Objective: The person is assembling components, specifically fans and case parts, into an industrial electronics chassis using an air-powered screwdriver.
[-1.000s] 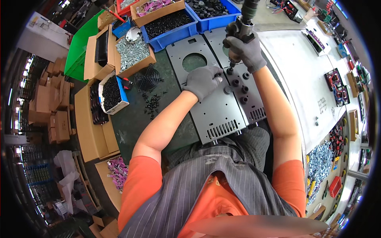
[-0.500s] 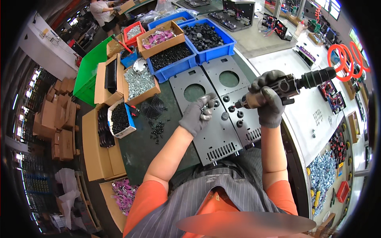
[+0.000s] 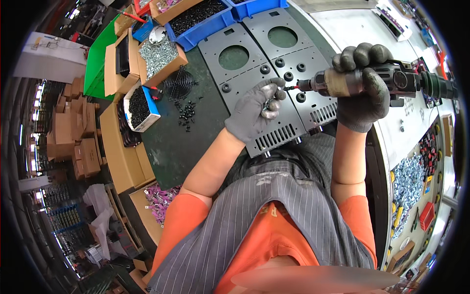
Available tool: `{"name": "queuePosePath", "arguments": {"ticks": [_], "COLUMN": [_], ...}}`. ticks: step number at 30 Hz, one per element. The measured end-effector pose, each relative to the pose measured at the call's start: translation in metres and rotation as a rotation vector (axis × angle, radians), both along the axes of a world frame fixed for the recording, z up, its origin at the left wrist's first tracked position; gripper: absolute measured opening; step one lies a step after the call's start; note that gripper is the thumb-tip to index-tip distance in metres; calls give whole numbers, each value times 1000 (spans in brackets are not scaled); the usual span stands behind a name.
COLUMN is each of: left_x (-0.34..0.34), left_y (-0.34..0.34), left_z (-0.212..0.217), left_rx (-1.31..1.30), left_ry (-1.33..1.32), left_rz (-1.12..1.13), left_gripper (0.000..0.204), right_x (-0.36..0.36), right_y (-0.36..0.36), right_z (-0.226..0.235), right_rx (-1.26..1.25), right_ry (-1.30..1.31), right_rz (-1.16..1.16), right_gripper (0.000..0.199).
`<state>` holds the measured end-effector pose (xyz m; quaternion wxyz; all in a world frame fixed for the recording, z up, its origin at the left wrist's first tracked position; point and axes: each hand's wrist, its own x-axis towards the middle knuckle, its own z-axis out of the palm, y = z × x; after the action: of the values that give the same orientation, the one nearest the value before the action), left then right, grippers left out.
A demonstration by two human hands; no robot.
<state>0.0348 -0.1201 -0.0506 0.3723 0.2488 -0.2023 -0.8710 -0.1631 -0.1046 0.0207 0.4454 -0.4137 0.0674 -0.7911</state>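
Two dark grey metal panels with round cut-outs and vent slots lie side by side on the dark bench mat. My right hand, in a dark glove, grips a power screwdriver held level, its bit pointing left. My left hand, in a grey glove, is curled over small screws and its fingertips meet the bit's tip above the panels.
Loose black screws and a round wire fan guard lie on the mat left of the panels. Cardboard boxes of silver screws and black parts, and blue bins, ring the bench. A white table stands to the right.
The screwdriver has swung from upright over the panels to level. My left hand left the panel and rose to the bit's tip with screws in it. The view has shifted closer.
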Motion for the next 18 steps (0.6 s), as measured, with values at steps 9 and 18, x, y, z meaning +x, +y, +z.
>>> {"name": "queuePosePath", "arguments": {"ticks": [9,18], "left_x": [-7,-16], "left_y": [10,-3], "left_z": [6,25], "left_rx": [70,-229], "left_ry": [53,-264], "left_rz": [-60,-264], "left_gripper": [22,26], "right_x": [-5,-29], "right_y": [13,7], "right_z": [-3,-6], "right_rx": [-70,71], "right_ry": [31,-132], "right_rz": [39,-13], "right_gripper": [37,39]}}
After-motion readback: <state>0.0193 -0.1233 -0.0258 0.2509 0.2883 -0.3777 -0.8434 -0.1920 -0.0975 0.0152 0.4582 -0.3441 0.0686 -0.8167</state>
